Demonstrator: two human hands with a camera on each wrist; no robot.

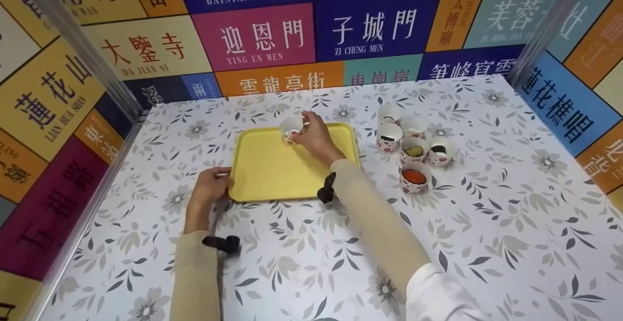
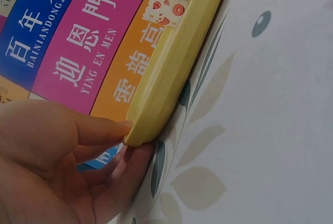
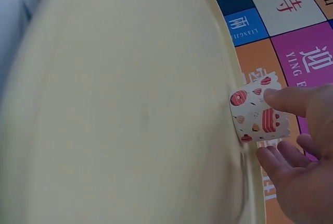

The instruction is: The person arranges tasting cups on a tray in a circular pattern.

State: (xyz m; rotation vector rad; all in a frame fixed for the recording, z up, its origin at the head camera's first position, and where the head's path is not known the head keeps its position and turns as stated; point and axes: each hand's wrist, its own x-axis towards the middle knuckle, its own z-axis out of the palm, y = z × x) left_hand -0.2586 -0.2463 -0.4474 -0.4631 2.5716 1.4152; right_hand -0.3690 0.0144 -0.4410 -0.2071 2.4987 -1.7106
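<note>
In the head view my left hand (image 1: 208, 185) grips the near left corner of a yellow tray (image 1: 272, 175). The left wrist view shows its thumb (image 2: 106, 130) over the rim and the other fingers below. At the tray's far edge, my right hand (image 1: 319, 138) holds a white paper cup (image 1: 290, 128) printed with red cakes. Seen from the right wrist, the thumb lies on the side of the cup (image 3: 257, 112) near its scalloped rim, while the other fingertips (image 3: 265, 156) are right beside the cup. The cup's inside is mostly hidden.
Several similar paper cups stand grouped right of the tray. The nearest cup (image 1: 414, 179) has an orange-red filling, another cup (image 1: 413, 149) something yellow-green, and a third cup (image 1: 439, 151) something dark. A floral cloth (image 1: 302, 262) covers the table. Lettered panels (image 1: 263, 33) rise behind it.
</note>
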